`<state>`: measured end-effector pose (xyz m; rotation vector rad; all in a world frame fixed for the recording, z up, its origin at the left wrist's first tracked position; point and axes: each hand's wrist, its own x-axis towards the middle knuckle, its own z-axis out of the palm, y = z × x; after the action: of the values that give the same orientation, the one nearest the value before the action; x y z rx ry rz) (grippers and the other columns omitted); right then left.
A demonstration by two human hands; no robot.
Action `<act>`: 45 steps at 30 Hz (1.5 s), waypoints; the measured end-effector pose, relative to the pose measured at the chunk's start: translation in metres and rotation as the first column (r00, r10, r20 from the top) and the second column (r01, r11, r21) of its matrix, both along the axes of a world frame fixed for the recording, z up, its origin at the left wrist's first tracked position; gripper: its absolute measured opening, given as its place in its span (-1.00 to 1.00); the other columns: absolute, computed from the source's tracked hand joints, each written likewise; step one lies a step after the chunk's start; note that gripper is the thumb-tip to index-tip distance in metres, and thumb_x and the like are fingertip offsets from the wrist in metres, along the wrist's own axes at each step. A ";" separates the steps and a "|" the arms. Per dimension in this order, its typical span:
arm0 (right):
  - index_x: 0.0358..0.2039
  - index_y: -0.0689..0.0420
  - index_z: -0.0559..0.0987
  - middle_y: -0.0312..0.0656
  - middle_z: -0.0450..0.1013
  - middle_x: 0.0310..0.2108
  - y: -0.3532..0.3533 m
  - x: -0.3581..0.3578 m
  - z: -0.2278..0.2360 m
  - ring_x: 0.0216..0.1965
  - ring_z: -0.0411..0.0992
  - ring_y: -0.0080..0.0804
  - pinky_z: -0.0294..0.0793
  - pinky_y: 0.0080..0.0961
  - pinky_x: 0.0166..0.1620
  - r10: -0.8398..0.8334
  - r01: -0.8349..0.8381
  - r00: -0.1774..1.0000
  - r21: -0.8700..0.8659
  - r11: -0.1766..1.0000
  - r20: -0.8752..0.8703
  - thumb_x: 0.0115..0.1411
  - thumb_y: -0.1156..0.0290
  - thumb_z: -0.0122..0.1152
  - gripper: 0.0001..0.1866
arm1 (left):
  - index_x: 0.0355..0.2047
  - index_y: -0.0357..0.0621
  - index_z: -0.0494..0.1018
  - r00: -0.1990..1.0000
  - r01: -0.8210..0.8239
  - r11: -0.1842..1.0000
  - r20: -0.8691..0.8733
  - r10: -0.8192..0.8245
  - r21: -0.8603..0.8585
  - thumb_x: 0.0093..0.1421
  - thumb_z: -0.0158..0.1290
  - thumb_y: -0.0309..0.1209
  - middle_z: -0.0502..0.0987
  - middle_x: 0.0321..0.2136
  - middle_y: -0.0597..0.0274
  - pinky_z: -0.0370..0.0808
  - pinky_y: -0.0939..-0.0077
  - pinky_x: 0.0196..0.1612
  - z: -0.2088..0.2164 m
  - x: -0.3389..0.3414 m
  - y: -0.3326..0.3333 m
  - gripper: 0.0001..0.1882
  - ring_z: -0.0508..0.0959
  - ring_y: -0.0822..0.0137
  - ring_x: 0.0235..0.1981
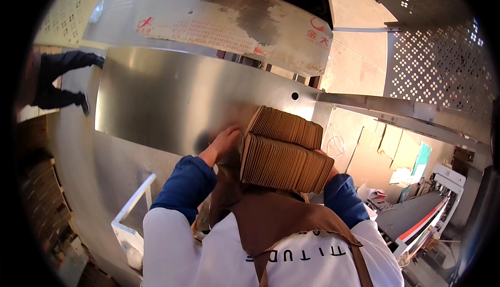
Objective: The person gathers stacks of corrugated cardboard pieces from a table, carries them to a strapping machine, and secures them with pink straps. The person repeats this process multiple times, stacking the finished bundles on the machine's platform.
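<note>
Two rows of thin brown cardboard pieces, packed on edge, form a thick stack in front of my body, at the near edge of the metal table. My left hand presses against the stack's left end, its fingertips partly hidden behind the cardboard. At the right end, my right hand grips the stack, and most of its fingers are out of sight. The stack is held between my two hands. Whether the tabletop bears some of its weight I cannot tell.
A worn metal panel with red print lies beyond the table. Perforated metal guards and a rail stand at the right, above flattened cardboard. Another person's legs show at the far left, with stacked brown cardboard nearer.
</note>
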<state>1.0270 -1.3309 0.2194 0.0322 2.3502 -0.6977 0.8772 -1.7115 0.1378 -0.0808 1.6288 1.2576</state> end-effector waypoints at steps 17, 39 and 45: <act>0.41 0.25 0.03 0.03 0.05 0.40 -0.019 -0.011 -0.034 0.42 0.02 -0.21 -0.03 -0.41 0.39 -0.753 0.504 0.654 -0.697 0.510 -0.078 0.47 0.11 -0.26 -0.36 | 0.43 -0.09 -0.07 0.856 -0.096 0.844 -0.388 0.341 0.528 0.38 -0.22 0.14 0.11 0.37 0.08 0.12 0.31 0.37 0.082 -0.013 0.064 -0.20 0.15 0.19 0.37; 0.45 0.02 -0.03 -0.01 -0.09 0.45 -0.011 -0.022 -0.020 0.46 -0.10 -0.09 -0.01 0.06 0.36 -0.818 0.839 0.401 -0.524 0.147 0.413 0.25 -0.48 -0.48 -0.01 | 0.44 0.04 -0.09 0.917 -0.373 0.927 -0.144 0.373 0.022 0.33 -0.30 0.27 -0.03 0.42 0.13 -0.15 -0.06 0.35 0.085 -0.012 0.057 -0.15 -0.06 0.14 0.43; 0.43 0.13 0.02 0.11 -0.02 0.41 -0.041 -0.041 -0.049 0.44 -0.07 -0.04 0.02 -0.30 0.38 -0.751 0.815 0.401 -0.579 0.030 0.525 0.30 -0.39 -0.31 -0.04 | 0.35 -0.05 0.10 0.840 -0.538 0.822 0.205 0.502 0.189 0.26 -0.13 0.32 0.29 0.25 0.19 0.40 0.32 0.18 0.054 -0.010 0.079 -0.12 0.34 0.19 0.24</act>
<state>0.9864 -1.3717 0.1701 1.0584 1.4824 -2.2192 0.8670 -1.6325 0.1922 -0.4895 1.3530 1.8158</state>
